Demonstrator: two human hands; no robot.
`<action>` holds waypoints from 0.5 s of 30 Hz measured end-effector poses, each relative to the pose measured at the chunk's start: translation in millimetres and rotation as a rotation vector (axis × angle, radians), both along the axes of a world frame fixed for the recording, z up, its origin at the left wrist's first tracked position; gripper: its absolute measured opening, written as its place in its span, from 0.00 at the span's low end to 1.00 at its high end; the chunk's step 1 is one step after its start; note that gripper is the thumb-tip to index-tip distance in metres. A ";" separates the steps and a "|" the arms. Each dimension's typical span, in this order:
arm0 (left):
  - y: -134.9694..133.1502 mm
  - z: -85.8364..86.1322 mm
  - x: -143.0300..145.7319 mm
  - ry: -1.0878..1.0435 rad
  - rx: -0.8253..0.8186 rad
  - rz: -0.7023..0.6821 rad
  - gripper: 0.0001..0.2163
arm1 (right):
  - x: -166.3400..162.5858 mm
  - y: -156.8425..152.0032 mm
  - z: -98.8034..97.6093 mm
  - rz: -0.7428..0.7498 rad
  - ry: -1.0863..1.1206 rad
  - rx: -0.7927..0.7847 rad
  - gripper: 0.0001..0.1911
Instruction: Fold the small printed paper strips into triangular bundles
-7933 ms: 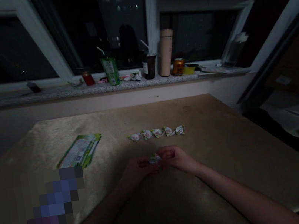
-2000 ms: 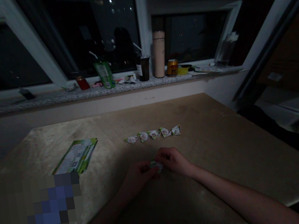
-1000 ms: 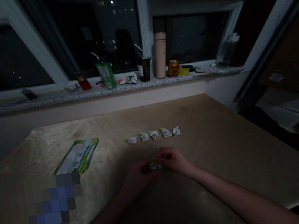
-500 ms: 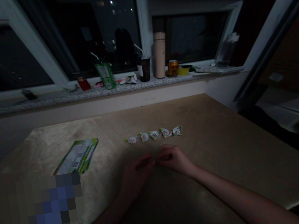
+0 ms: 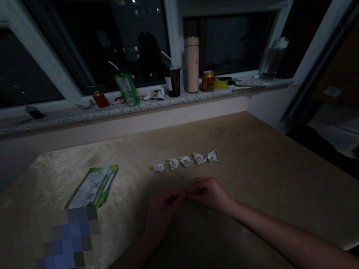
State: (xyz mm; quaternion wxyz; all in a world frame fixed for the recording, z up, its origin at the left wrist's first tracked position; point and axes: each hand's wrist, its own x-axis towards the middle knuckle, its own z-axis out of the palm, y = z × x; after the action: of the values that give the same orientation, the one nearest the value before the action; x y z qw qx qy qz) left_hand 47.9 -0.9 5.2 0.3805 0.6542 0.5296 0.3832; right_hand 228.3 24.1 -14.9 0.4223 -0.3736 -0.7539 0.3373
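My left hand [image 5: 165, 206] and my right hand [image 5: 210, 193] meet above the middle of the tan table [image 5: 253, 155], fingertips touching. Both are closed in a pinch; something tiny may be between them, but the dim light hides what it is. Just beyond the fingers lies a row of several small folded packets [image 5: 186, 161], white and green, placed end to end. To the left, a flat stack of green and white printed packages [image 5: 92, 185] rests on the table, its near end beside a blurred-out area.
Along the granite sill [image 5: 158, 105] stand a green cup [image 5: 126, 90], a dark drink cup [image 5: 173, 82], a pink flask [image 5: 193, 65], an orange can [image 5: 208, 80], a red jar [image 5: 100, 99] and a clear bottle [image 5: 276, 59]. Boxes [image 5: 353, 81] are stacked at the right.
My right hand has shifted slightly down and left, and the fingertips of both hands have come together. The packets and the stack have stayed put.
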 end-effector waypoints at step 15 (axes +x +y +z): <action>-0.2 2.0 -0.3 -0.084 -0.012 0.040 0.07 | -1.9 0.1 -2.6 -0.003 0.132 -0.031 0.09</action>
State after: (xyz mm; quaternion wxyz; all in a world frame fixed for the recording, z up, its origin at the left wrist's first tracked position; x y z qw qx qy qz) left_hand 47.6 -1.1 7.2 0.3983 0.6246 0.5285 0.4147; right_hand 226.4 24.3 -17.5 0.4657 -0.3582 -0.7186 0.3721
